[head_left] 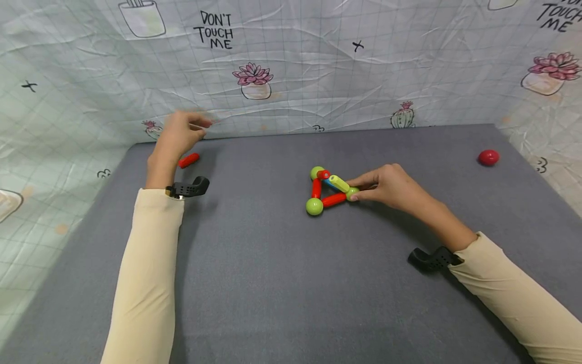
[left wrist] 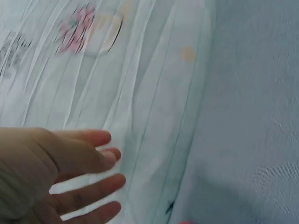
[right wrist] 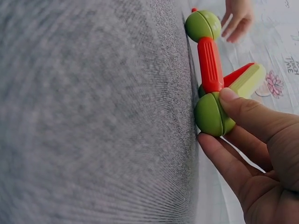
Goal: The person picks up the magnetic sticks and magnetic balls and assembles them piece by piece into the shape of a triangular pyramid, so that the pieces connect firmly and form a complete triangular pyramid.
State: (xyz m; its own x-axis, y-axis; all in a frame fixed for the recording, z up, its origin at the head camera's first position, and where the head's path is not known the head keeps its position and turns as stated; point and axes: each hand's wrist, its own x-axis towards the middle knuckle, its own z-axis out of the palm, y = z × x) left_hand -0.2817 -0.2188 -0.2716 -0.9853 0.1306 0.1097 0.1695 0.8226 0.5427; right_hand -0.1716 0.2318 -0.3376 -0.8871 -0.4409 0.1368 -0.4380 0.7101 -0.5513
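Thumb and fingers of my right hand [head_left: 392,188] pinch a green ball [right wrist: 211,115], one corner of a triangular frame of magnetic-looking sticks and balls on the table. Red sticks [head_left: 334,200] join this ball to a front green ball [head_left: 314,206] and that one to a back green ball [head_left: 317,173]; a blue stick [head_left: 330,185] forms the third side. A yellow-green stick [head_left: 339,183] and a short red stick [head_left: 323,174] slant up from corners. At the far left, my left hand [head_left: 178,132] hovers, fingers spread and holding nothing in the left wrist view, near a loose red stick [head_left: 188,161].
A red ball [head_left: 488,157] lies at the far right of the grey table [head_left: 254,273]. A printed curtain [head_left: 300,65] hangs along the back and sides, close behind the left hand. Black wrist-worn devices [head_left: 434,259] sit on both wrists.
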